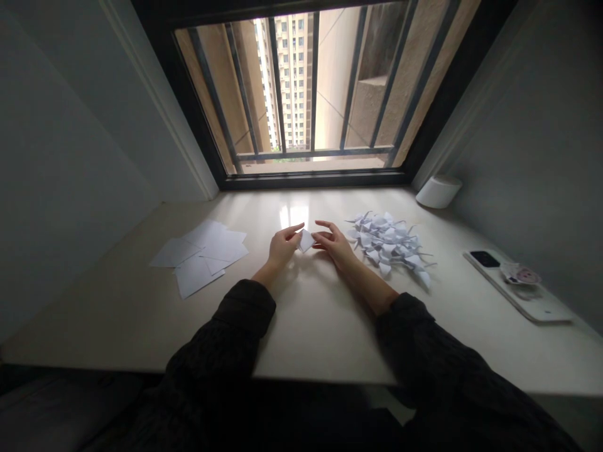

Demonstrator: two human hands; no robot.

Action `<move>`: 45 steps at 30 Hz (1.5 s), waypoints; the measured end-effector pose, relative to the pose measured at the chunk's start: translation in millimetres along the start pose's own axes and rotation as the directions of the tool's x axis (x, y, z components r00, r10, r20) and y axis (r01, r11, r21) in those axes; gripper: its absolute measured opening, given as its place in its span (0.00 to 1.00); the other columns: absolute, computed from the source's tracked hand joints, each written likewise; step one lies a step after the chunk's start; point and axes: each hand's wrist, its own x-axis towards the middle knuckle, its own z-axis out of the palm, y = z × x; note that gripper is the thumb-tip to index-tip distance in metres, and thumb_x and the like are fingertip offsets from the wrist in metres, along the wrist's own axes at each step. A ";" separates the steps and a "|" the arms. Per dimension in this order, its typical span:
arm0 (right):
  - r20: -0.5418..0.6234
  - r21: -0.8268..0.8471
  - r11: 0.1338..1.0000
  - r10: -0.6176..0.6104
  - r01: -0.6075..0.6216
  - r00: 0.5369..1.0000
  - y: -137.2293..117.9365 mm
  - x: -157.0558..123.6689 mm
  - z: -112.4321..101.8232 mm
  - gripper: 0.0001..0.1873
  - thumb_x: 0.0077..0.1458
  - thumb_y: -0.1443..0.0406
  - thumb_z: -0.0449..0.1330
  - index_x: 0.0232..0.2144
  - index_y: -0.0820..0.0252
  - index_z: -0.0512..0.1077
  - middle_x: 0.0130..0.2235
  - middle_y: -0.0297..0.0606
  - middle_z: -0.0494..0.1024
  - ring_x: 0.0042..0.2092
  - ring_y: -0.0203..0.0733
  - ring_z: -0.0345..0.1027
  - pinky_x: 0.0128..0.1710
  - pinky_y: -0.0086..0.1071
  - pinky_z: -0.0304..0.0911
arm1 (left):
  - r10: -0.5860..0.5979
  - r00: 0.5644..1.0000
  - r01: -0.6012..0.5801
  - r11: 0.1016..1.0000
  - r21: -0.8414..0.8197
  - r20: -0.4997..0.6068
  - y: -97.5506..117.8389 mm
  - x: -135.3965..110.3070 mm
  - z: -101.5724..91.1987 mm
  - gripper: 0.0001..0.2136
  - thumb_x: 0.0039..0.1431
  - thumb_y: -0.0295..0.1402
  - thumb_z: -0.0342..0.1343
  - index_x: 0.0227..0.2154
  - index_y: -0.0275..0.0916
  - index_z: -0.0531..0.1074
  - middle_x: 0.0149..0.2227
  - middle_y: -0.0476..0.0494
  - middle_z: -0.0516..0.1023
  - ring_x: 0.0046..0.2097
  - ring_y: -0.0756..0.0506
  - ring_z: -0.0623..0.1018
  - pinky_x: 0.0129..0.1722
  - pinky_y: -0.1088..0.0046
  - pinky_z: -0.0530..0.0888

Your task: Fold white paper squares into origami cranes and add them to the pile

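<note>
A small folded white paper piece [306,240] is held between both hands just above the pale desk [311,320]. My left hand [282,246] pinches its left edge with thumb and fingers. On the paper's right side, the fingers of my right hand [335,243] close against it. Both forearms in dark sleeves reach in from the near edge. A pile of several folded white paper cranes [389,242] lies just right of my right hand. Several flat white paper sheets [202,256] lie spread to the left of my left hand.
A white phone [518,287] with a round sticker grip lies face down at the right. A white cylindrical object [439,191] stands in the back right corner. A barred window [306,94] rises behind the desk, grey walls on both sides.
</note>
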 end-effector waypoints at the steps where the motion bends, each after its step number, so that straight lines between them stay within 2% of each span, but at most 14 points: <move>1: 0.038 -0.006 1.000 -0.016 0.017 0.999 0.5 -0.1 -1.0 0.29 0.39 0.59 0.69 0.46 0.52 0.68 0.31 0.33 0.78 0.33 0.39 0.72 0.37 0.35 0.68 | 0.014 1.000 -0.015 1.000 0.003 0.023 -0.5 -0.1 0.5 0.19 0.51 0.34 0.57 0.48 0.39 0.74 0.29 0.46 0.76 0.27 0.51 0.70 0.25 0.76 0.67; 5: 0.151 -0.057 0.998 -0.018 0.027 0.988 -1.2 -2.0 -2.2 0.26 0.36 0.59 0.70 0.42 0.54 0.74 0.34 0.35 0.78 0.33 0.39 0.72 0.36 0.35 0.69 | 0.035 0.999 -0.034 0.999 -0.040 0.040 -2.0 0.5 1.8 0.23 0.51 0.34 0.59 0.51 0.37 0.71 0.23 0.50 0.72 0.24 0.53 0.67 0.24 0.77 0.64; 8: 0.166 -0.081 0.996 -0.009 0.022 0.986 -3.4 -3.7 -1.1 0.24 0.37 0.59 0.70 0.41 0.56 0.77 0.37 0.37 0.79 0.36 0.40 0.72 0.40 0.37 0.69 | -0.004 1.000 0.006 0.998 -0.070 0.022 -1.6 0.6 2.0 0.25 0.50 0.37 0.60 0.52 0.36 0.69 0.23 0.49 0.72 0.24 0.52 0.69 0.23 0.78 0.64; 10: 0.126 -0.085 0.996 -0.012 0.022 0.992 -3.8 -4.1 -0.7 0.25 0.37 0.58 0.70 0.41 0.57 0.77 0.37 0.37 0.79 0.37 0.42 0.73 0.42 0.39 0.69 | -0.046 0.999 0.047 0.995 -0.091 0.012 -0.1 -0.1 2.1 0.26 0.51 0.38 0.60 0.53 0.37 0.68 0.26 0.47 0.74 0.26 0.51 0.71 0.24 0.77 0.66; 13: 0.006 -0.105 0.994 -0.026 0.026 1.000 -2.3 -2.9 -1.8 0.28 0.38 0.57 0.70 0.44 0.58 0.76 0.35 0.38 0.80 0.36 0.43 0.74 0.42 0.40 0.69 | -0.082 0.996 0.085 0.989 -0.122 0.034 3.8 -2.0 2.5 0.26 0.53 0.42 0.58 0.54 0.40 0.67 0.31 0.44 0.77 0.31 0.49 0.76 0.28 0.75 0.70; 15: -0.052 -0.117 0.992 -0.059 0.053 0.997 -0.5 -1.0 -3.4 0.30 0.39 0.55 0.69 0.47 0.58 0.74 0.35 0.39 0.81 0.36 0.44 0.74 0.43 0.41 0.69 | -0.059 0.996 0.066 0.990 -0.125 0.064 6.0 -3.3 2.9 0.25 0.54 0.43 0.57 0.54 0.41 0.67 0.33 0.43 0.78 0.33 0.47 0.78 0.30 0.74 0.71; 17: -0.063 -0.127 0.988 -0.101 0.092 0.993 1.5 1.4 -5.0 0.32 0.40 0.55 0.69 0.49 0.57 0.73 0.38 0.41 0.81 0.37 0.44 0.74 0.43 0.41 0.69 | -0.013 0.997 0.021 0.993 -0.116 0.071 6.8 -3.9 3.4 0.23 0.55 0.42 0.56 0.53 0.41 0.69 0.34 0.42 0.78 0.34 0.47 0.79 0.31 0.73 0.72; 20: -0.048 -0.151 0.981 -0.132 0.123 0.990 3.1 3.4 -6.2 0.31 0.39 0.54 0.69 0.47 0.57 0.74 0.40 0.42 0.80 0.37 0.44 0.75 0.43 0.42 0.68 | 0.064 0.997 -0.060 0.993 -0.100 0.038 5.4 -3.0 3.8 0.20 0.54 0.41 0.58 0.49 0.39 0.72 0.37 0.40 0.79 0.36 0.46 0.79 0.34 0.72 0.73; 23: -0.053 -0.170 0.977 -0.138 0.127 0.989 2.1 2.7 -6.1 0.28 0.39 0.55 0.69 0.45 0.57 0.76 0.38 0.41 0.81 0.36 0.43 0.75 0.42 0.41 0.68 | 0.118 0.993 -0.116 0.989 -0.090 0.016 2.9 -1.1 3.4 0.19 0.51 0.41 0.60 0.45 0.38 0.75 0.42 0.39 0.79 0.37 0.45 0.78 0.36 0.70 0.73; 28: -0.046 -0.149 0.980 -0.142 0.134 0.989 -0.4 1.4 -5.5 0.28 0.38 0.55 0.70 0.45 0.56 0.75 0.37 0.39 0.80 0.34 0.41 0.74 0.39 0.37 0.68 | 0.179 0.984 -0.178 0.982 -0.062 0.007 0.6 -0.5 3.0 0.15 0.49 0.41 0.62 0.37 0.38 0.79 0.38 0.39 0.81 0.38 0.44 0.79 0.40 0.68 0.72; 36: 0.026 -0.077 0.989 -0.125 0.126 0.992 -4.5 -0.3 -3.7 0.29 0.38 0.57 0.70 0.47 0.53 0.74 0.39 0.38 0.79 0.36 0.39 0.73 0.37 0.34 0.67 | 0.170 0.985 -0.167 0.983 -0.072 0.039 1.0 -0.5 3.3 0.14 0.48 0.41 0.62 0.34 0.37 0.79 0.37 0.39 0.81 0.38 0.44 0.79 0.42 0.66 0.72; 39: 0.007 -0.092 0.990 -0.103 0.103 0.995 -4.2 0.1 -5.1 0.28 0.39 0.57 0.70 0.45 0.54 0.75 0.37 0.38 0.80 0.36 0.40 0.74 0.38 0.34 0.67 | 0.160 0.986 -0.157 0.985 -0.078 0.045 4.2 -2.1 4.0 0.14 0.48 0.41 0.63 0.34 0.36 0.78 0.38 0.38 0.80 0.38 0.44 0.79 0.40 0.67 0.73; 41: -0.022 -0.120 0.988 -0.100 0.097 0.995 -3.2 0.9 -6.0 0.26 0.39 0.55 0.69 0.43 0.56 0.76 0.34 0.38 0.80 0.35 0.40 0.74 0.38 0.35 0.67 | 0.167 0.985 -0.162 0.982 -0.094 0.047 6.6 -4.0 4.6 0.15 0.48 0.41 0.63 0.37 0.37 0.77 0.38 0.39 0.80 0.37 0.45 0.78 0.38 0.69 0.73; 45: -0.082 -0.188 0.976 -0.130 0.113 0.988 -2.2 1.5 -6.2 0.25 0.40 0.52 0.68 0.40 0.58 0.77 0.32 0.39 0.80 0.33 0.41 0.73 0.37 0.36 0.68 | 0.154 0.987 -0.148 0.981 -0.125 0.045 9.2 -6.9 5.1 0.24 0.49 0.40 0.62 0.50 0.41 0.70 0.33 0.43 0.80 0.36 0.47 0.78 0.38 0.71 0.72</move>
